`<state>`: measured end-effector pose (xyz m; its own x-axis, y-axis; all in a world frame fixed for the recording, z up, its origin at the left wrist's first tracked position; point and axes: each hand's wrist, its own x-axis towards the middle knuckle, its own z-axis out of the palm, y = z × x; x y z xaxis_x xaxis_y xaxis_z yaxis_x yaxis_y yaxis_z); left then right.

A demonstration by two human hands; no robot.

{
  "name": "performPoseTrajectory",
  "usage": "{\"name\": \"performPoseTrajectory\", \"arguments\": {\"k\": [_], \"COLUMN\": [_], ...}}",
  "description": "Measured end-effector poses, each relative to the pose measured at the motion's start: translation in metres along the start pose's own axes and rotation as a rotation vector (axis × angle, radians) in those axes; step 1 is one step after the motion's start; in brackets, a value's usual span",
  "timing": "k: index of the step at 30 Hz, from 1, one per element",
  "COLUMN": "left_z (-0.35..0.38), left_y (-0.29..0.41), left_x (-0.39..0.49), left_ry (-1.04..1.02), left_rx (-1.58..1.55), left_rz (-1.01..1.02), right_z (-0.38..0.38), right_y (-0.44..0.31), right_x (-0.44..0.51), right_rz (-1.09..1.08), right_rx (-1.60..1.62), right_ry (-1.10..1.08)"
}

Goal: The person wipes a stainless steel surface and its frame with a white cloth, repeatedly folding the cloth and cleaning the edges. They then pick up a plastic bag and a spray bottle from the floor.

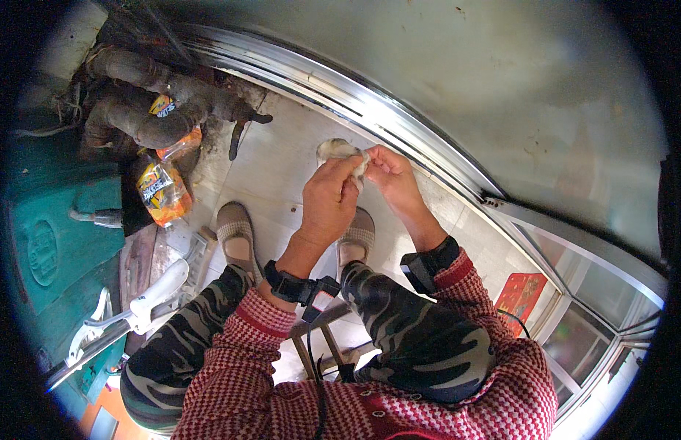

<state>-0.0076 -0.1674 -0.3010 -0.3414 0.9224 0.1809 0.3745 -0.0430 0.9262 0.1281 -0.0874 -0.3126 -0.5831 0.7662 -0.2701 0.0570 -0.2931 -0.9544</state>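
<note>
My left hand grips a small, pale, crumpled cloth with dark stains. Opposite it, the fingertips of my right hand pinch the edge of the same cloth. Both hands are together in front of me, above the light tiled floor. Part of the cloth is hidden inside my left fingers, and its exact kind is unclear.
Lagged pipes and a plastic bottle with an orange label stand at the left, near a green plastic container. A white-handled pole leans beside my knee. A metal sliding-door frame curves across the far side. A red printed sheet is at the right.
</note>
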Motion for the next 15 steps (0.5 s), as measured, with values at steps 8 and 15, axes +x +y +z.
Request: {"name": "performPoseTrajectory", "arguments": {"k": [8, 15], "left_z": [-0.003, -0.003], "left_y": [0.001, -0.018], "left_x": [0.002, 0.013], "left_ry": [0.102, -0.081], "left_rx": [-0.097, -0.451], "left_rz": [-0.394, -0.596], "right_z": [-0.003, -0.004], "right_y": [-0.005, -0.022], "right_x": [0.000, 0.001], "right_rz": [0.123, 0.059], "right_rx": [0.181, -0.264], "right_ry": [0.017, -0.224]}}
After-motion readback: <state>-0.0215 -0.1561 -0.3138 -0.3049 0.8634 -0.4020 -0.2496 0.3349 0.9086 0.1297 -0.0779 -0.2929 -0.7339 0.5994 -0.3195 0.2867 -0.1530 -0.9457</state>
